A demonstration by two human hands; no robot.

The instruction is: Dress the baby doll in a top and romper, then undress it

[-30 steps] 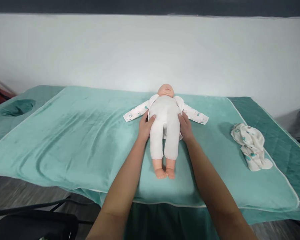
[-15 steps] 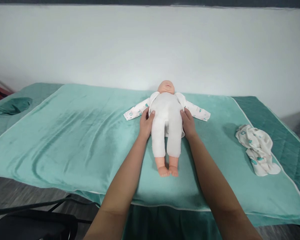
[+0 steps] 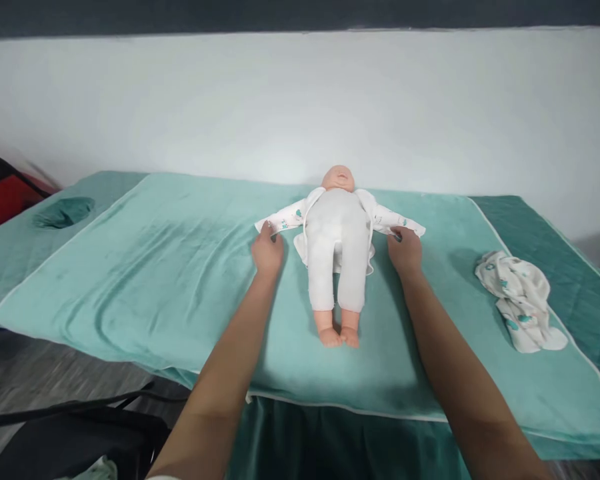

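A baby doll [image 3: 338,248] with a white cloth body lies on its back on a teal towel [image 3: 180,280], head toward the wall. Under it a white printed baby top is spread open, one sleeve [image 3: 283,219] out to the left and the other sleeve [image 3: 399,223] out to the right. My left hand [image 3: 267,252] rests at the left sleeve's end, fingers curled on the cloth. My right hand [image 3: 405,250] is at the right sleeve's end, fingers curled on it too.
A crumpled white printed garment [image 3: 521,300] lies on the towel at the right. The towel covers a teal padded table [image 3: 540,227] set against a white wall. A round face hole [image 3: 64,211] shows at the table's left end. A black chair [image 3: 80,433] stands at lower left.
Both hands have left the doll's sides and moved outward, the left to the left sleeve end, the right to the right sleeve end. The doll has stayed put.
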